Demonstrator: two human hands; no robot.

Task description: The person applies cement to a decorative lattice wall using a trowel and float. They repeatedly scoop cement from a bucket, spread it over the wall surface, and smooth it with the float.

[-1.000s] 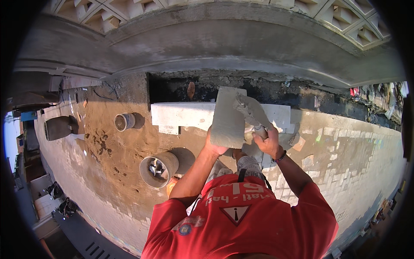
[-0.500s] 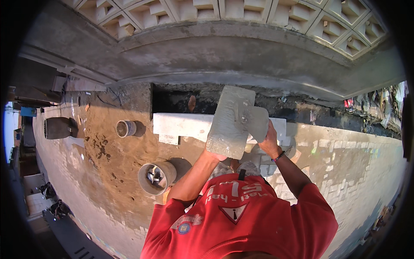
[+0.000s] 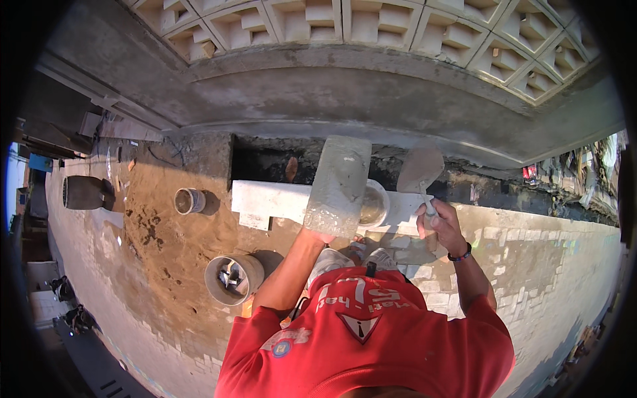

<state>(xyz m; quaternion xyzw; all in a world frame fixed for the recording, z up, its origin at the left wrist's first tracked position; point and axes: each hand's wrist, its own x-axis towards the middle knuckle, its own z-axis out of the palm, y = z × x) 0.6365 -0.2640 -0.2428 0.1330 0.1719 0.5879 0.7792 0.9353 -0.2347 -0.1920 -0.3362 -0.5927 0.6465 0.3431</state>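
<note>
Brown leaf [image 3: 291,170] in dark trench [image 3: 257,159]; small bucket [image 3: 194,201] on sand [image 3: 162,242]; dark container [image 3: 86,193] farther left.

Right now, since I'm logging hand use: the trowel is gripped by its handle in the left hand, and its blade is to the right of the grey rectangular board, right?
Not quite: the head view shows the right hand gripping the trowel by its handle. Its blade is indeed to the right of the grey rectangular board.
</note>
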